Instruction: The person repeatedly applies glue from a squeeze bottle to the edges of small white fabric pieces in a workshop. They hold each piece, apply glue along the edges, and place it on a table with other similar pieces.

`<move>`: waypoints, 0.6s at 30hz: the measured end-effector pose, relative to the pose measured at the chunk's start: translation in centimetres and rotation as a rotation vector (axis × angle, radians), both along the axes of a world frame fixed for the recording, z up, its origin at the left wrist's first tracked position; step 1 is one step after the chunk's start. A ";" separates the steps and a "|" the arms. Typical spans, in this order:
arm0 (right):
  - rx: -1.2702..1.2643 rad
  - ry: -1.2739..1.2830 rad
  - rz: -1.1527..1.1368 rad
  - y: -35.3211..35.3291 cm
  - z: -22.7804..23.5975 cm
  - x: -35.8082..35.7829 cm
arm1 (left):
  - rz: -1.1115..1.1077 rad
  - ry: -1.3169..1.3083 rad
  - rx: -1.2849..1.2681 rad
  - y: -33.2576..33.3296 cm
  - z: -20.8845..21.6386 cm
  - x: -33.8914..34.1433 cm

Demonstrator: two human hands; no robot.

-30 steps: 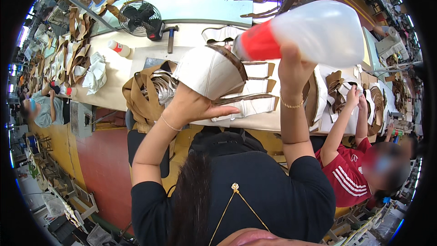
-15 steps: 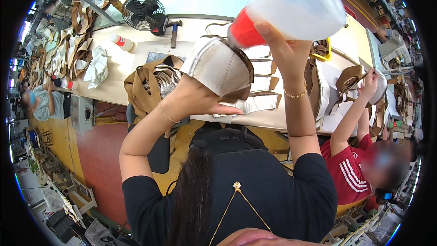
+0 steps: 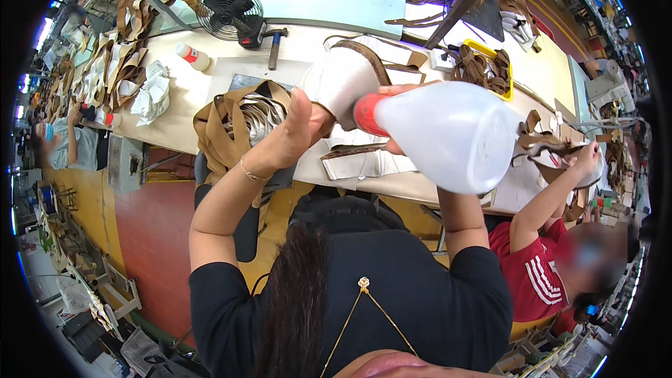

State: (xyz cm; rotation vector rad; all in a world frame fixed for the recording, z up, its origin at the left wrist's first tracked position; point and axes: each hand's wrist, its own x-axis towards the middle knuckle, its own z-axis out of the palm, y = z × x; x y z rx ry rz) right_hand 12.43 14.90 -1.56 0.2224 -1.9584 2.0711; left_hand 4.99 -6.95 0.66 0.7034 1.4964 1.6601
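A curved shoe-upper piece (image 3: 343,77), pale on its lining and brown along its edge, is held up over the table. My left hand (image 3: 297,133) supports it from the near left, thumb raised, its other fingers partly hidden. My right hand (image 3: 404,89) is wrapped round the red neck of a translucent white squeeze bottle (image 3: 455,133). Most of that hand is hidden behind the bottle. The bottle lies tilted, its tip at the lower edge of the piece; whether they touch is unclear. More pale, brown-edged pieces (image 3: 374,166) lie on the table beneath.
A bundle of brown and white pieces (image 3: 213,126) stands left of my hands. Beyond it are a hammer (image 3: 276,45), a black fan (image 3: 231,14) and a smaller red-labelled bottle (image 3: 193,57). A yellow basket (image 3: 509,91) stands far right. A co-worker in red (image 3: 532,266) works at the right.
The bottle has come down and nearer, its base swinging from far right to near right. The shoe-upper piece has turned in my left hand, and the left thumb has lifted.
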 end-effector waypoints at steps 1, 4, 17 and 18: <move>0.193 0.150 -0.045 -0.5 1.7 -0.4 | 0.017 -0.157 0.086 0.5 0.3 0.1; 0.050 0.269 -0.038 -1.0 3.9 -0.5 | 0.094 -0.479 0.366 1.9 1.4 0.6; 0.320 0.505 -0.395 -1.4 1.8 -3.3 | -0.048 -0.253 0.344 1.4 -0.2 1.5; 0.393 0.458 -0.465 -0.8 2.3 -3.9 | -0.031 -0.095 0.345 1.3 -0.5 1.6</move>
